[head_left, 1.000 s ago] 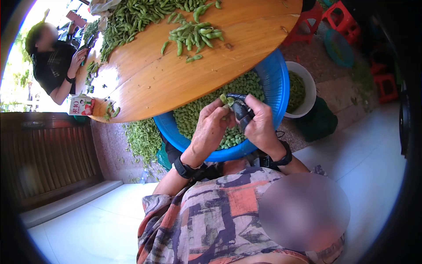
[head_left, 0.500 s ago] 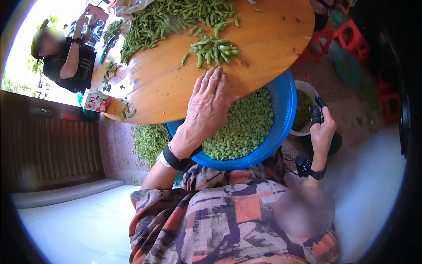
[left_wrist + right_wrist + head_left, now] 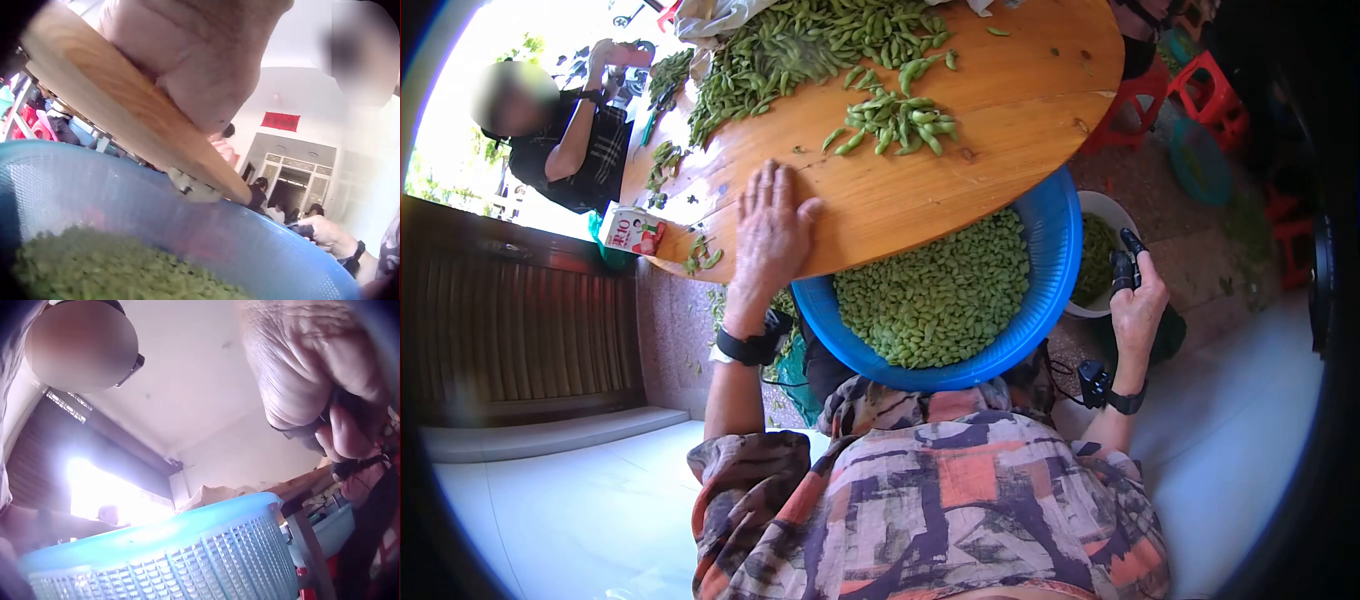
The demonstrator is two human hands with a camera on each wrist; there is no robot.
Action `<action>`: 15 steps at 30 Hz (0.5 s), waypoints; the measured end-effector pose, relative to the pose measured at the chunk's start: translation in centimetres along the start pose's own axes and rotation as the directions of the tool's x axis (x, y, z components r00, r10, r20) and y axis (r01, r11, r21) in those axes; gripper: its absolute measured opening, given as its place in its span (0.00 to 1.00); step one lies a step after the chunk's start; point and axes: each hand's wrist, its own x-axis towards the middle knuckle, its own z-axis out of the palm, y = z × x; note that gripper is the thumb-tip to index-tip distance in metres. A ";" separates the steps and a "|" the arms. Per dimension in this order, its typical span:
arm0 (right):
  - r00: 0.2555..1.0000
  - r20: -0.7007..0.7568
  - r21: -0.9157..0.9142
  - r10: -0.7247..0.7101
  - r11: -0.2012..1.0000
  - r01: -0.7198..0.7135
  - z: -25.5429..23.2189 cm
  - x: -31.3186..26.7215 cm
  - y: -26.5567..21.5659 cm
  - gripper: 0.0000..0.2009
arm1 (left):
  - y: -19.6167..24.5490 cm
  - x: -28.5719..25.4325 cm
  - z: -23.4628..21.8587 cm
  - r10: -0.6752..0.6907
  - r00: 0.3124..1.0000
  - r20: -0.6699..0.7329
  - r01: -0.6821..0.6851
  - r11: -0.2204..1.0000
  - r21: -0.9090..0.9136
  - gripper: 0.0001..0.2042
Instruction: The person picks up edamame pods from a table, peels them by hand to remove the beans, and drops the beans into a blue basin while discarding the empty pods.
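My left hand point(image 3: 772, 225) rests palm down on the wooden table point(image 3: 850, 215), fingers straight and pointing away from me, by its near edge. Beneath that edge a blue plastic basket point(image 3: 1055, 290) holds many shelled green beans point(image 3: 930, 300). To the basket's right is my right hand point(image 3: 1140, 308), black covers point(image 3: 1122, 268) on its thumb and a finger, in front of a white bucket point(image 3: 1112, 208). Nothing shows between its loosely bent fingers, though the right wrist view hides part of them. A small pile of bean pods point(image 3: 900, 122) lies farther up the table.
A big heap of pods point(image 3: 790, 50) covers the table's far left. A red and white carton point(image 3: 635, 232) stands at the left edge, with another person point(image 3: 570, 150) beyond. Red stools point(image 3: 1205, 95) are at the right. A green bag point(image 3: 800, 385) lies below the table.
My hands, together over the basket a second ago, have parted. The left went onto the table and slid left along it; the right moved out beside the white bucket.
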 end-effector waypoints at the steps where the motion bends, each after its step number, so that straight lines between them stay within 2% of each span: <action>1: 0.999 0.026 0.018 0.045 0.999 -0.046 0.0 0.0 -0.2 0.22 | -1.0 0.3 -0.1 -0.016 0.999 -0.035 0.020 0.996 0.091 0.26; 2: 0.999 0.027 0.018 0.046 0.999 -0.046 0.1 0.0 -0.3 0.22 | -1.8 0.4 -0.7 -0.018 0.996 -0.088 0.020 1.000 0.015 0.20; 3: 1.000 0.013 0.030 0.005 1.000 -0.005 0.1 -0.1 -0.4 0.22 | -2.0 1.1 -1.0 0.061 0.952 -0.300 -0.069 0.997 -0.017 0.14; 5: 0.999 0.003 0.041 -0.040 0.998 0.040 0.2 -0.1 -0.6 0.21 | -1.5 2.3 -2.5 -0.023 0.949 -0.315 -0.066 0.960 -0.271 0.08; 7: 1.000 0.027 0.039 -0.003 0.999 0.002 0.2 0.0 -0.8 0.22 | -0.4 4.0 -3.0 -0.032 0.943 -0.331 -0.073 0.951 -0.301 0.07; 9: 0.999 0.031 0.041 -0.024 0.999 0.022 0.2 0.0 -0.8 0.22 | -0.3 5.9 -3.0 -0.039 0.937 -0.347 -0.085 0.939 -0.333 0.06; 11: 0.999 0.033 0.043 -0.042 0.998 0.040 0.1 -0.1 -0.5 0.22 | -0.4 7.9 -2.7 -0.017 0.989 -0.146 -0.014 0.978 -0.208 0.06; 12: 0.998 0.046 0.053 -0.052 0.997 0.050 -0.1 -0.2 -0.3 0.19 | -0.5 8.7 -2.7 -0.060 0.994 -0.088 0.044 0.984 -0.170 0.07; 13: 0.996 0.058 0.063 -0.062 0.996 0.059 -0.1 -0.2 -0.1 0.17 | -0.6 9.5 -2.4 -0.059 0.994 -0.087 0.043 0.984 -0.170 0.07; 15: 0.997 0.043 0.063 -0.066 0.996 0.063 0.1 -0.3 0.2 0.16 | -0.6 10.6 -1.9 -0.167 0.985 0.041 0.169 0.899 -0.403 0.08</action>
